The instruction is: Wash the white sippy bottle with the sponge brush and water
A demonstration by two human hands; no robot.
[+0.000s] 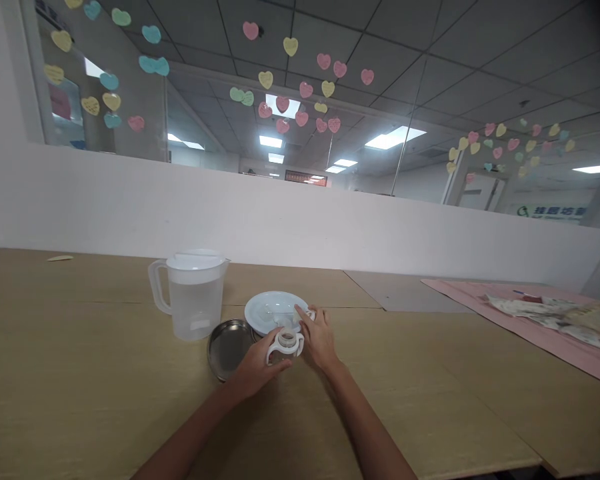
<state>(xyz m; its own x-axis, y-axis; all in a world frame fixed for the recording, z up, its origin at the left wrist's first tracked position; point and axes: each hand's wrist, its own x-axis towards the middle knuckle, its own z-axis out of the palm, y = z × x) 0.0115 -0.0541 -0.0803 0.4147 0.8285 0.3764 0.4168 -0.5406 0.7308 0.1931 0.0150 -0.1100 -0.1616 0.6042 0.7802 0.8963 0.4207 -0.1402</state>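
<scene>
A small clear bottle with a white two-handled collar (286, 341) and an open mouth is gripped in my left hand (260, 365). My right hand (321, 338) is over the right edge of a white plate (260, 308), its fingers closed around a small pale part that I cannot make out well. Clear pieces (281, 319) lie on the plate. Left of the bottle, a round metal dish (229, 349) rests on the table, partly under the plate's edge.
A lidded translucent pitcher (196, 303) holding clear liquid stands behind the metal dish. On the right, a pink cloth (545, 343) bears crumpled material. The wooden table (105, 373) meets a white wall, and its front edge shows at lower right.
</scene>
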